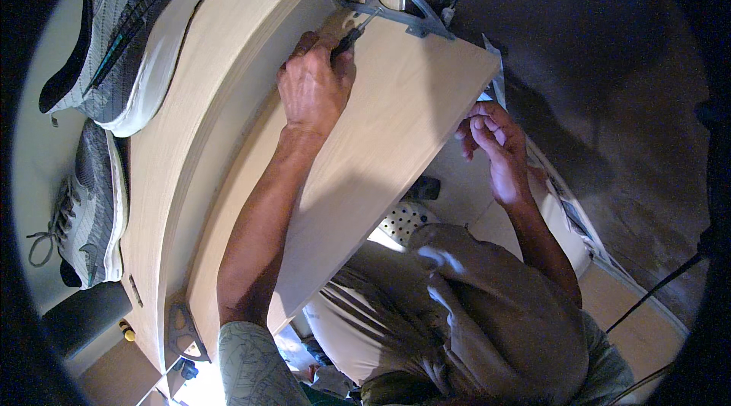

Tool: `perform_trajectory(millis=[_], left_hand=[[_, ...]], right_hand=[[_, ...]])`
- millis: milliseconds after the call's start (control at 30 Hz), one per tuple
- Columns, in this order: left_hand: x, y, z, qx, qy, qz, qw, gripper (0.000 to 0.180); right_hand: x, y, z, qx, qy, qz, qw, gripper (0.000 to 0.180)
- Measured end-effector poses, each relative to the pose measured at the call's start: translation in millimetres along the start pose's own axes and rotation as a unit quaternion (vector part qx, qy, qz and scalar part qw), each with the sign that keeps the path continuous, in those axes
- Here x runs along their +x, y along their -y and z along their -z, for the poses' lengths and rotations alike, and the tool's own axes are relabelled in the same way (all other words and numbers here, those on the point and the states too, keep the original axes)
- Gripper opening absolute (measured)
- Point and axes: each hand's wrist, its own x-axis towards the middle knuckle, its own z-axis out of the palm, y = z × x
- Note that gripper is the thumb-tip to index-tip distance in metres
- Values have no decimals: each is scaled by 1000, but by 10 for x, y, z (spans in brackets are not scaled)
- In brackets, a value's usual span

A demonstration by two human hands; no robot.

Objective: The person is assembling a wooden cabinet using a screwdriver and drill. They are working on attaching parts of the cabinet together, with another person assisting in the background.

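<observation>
My left hand (316, 90) is closed around the dark handle of a screwdriver (348, 42). The thin shaft points up and right toward a grey metal bracket (415, 1) at the far end of a pale wooden board (381, 117). Whether the tip touches a screw is too small to tell. Just off the board's right edge, my right hand (499, 147) has its fingers curled and its thumb drawn in toward them. Anything between those fingertips is hidden.
Grey sports shoes (126, 48) stand on the wooden surface (190, 71) at the left. A second bracket (183, 334) sits at the board's near end. Below the board are my knees in brown trousers (495, 307) and a white perforated clog (406, 223).
</observation>
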Motion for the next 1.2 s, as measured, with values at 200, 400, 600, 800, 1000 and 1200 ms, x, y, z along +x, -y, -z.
perform_trajectory(millis=[200, 400, 600, 800, 1000, 1200], left_hand=[[-21, 56, -40, -37, 5, 2, 999, 21], [60, 109, -53, -126, 70, 126, 982, 25], [83, 106, -38, -85, 50, 82, 992, 22], [71, 132, -55, -27, -25, -65, 997, 18], [93, 154, 2, -68, 21, -28, 997, 21], [118, 139, 2, -83, 57, 45, 994, 27]], right_hand=[[32, 35, -46, 10, -2, -10, 1000, 30], [62, 95, -10, 1, 1, 3, 1000, 29], [82, 112, 41, -5, 13, -4, 1000, 29], [97, 97, 51, 15, 16, -6, 1000, 28], [129, 71, -51, 21, 30, -6, 999, 24], [130, 106, -45, 25, 20, -11, 999, 23]])
